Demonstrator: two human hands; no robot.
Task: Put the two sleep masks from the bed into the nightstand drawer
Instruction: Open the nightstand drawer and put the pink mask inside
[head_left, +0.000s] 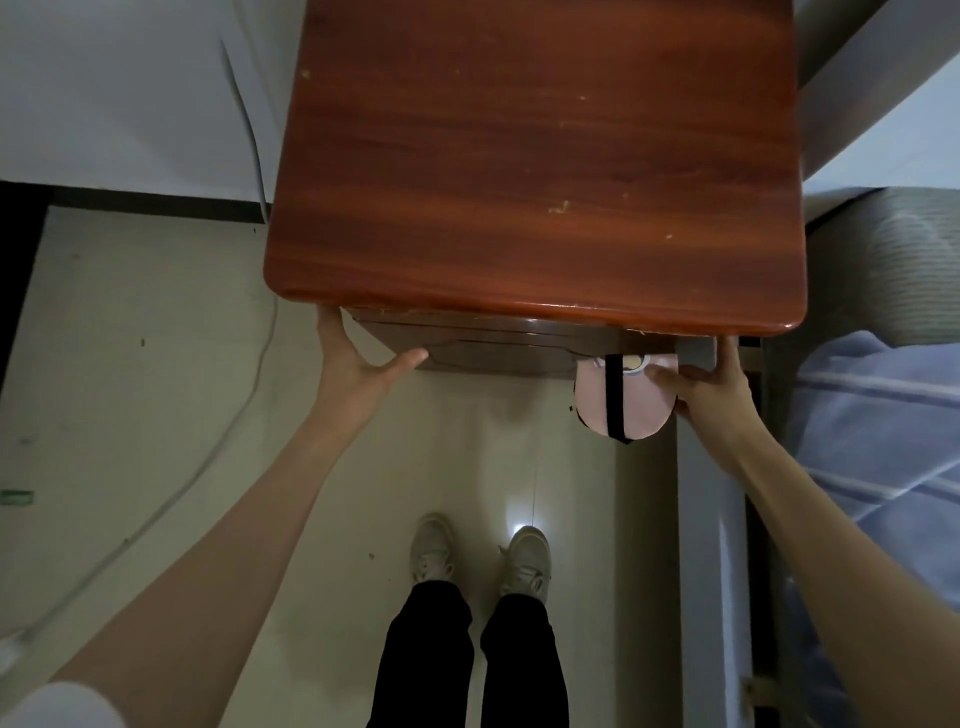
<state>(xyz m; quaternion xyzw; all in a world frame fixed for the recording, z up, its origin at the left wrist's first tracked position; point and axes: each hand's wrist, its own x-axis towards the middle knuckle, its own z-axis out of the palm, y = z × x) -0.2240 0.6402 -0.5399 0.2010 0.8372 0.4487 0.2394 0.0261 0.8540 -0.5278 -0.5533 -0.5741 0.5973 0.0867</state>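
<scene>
Your left-hand fingers (332, 332) are hooked out of sight under the left front corner of the nightstand (535, 171), thumb spread along the drawer front (498, 351), holding nothing else. Your right hand (706, 384) has its fingers closed on a pink sleep mask (636, 402), pinched against the drawer's right end; its black strap (614, 395) hangs down beside your thumb. Right of that hand lies the bed (878, 415) with blue bedding. Below both hands are pale floor tiles (156, 364) and your shoes (480, 556).
</scene>
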